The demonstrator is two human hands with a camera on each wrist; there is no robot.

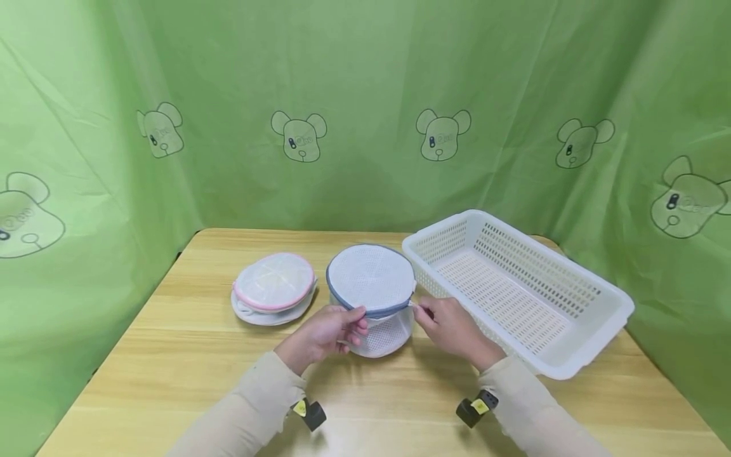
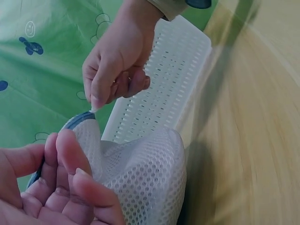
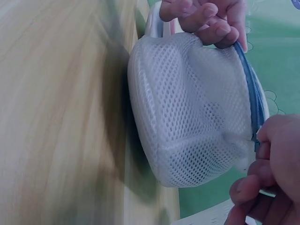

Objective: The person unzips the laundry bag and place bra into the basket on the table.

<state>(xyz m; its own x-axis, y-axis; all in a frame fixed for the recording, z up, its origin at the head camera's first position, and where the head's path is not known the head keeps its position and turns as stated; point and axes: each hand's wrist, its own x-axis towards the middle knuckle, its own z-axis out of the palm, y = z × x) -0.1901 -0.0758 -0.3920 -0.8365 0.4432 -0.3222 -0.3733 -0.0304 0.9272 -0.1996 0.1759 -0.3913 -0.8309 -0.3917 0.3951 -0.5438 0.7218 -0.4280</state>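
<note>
A round white mesh laundry bag (image 1: 371, 279) with a blue zipper edge stands on the table between both hands. My left hand (image 1: 327, 333) pinches the front of its blue rim between thumb and fingers. At the right end of the zipper, my right hand (image 1: 451, 327) pinches a small tab, mostly hidden by the fingertips. The lid lies over the top, and the zipper (image 3: 255, 101) runs along the rim in the right wrist view. The mesh side (image 2: 150, 178) sags inward in the left wrist view.
Left of the bag lies a flattened white mesh bag with pink trim (image 1: 275, 282), over another white piece. A white perforated plastic basket (image 1: 619, 304) sits at the right, close beside the right hand. Green curtain (image 1: 365, 190) hangs behind the wooden table (image 1: 171, 368).
</note>
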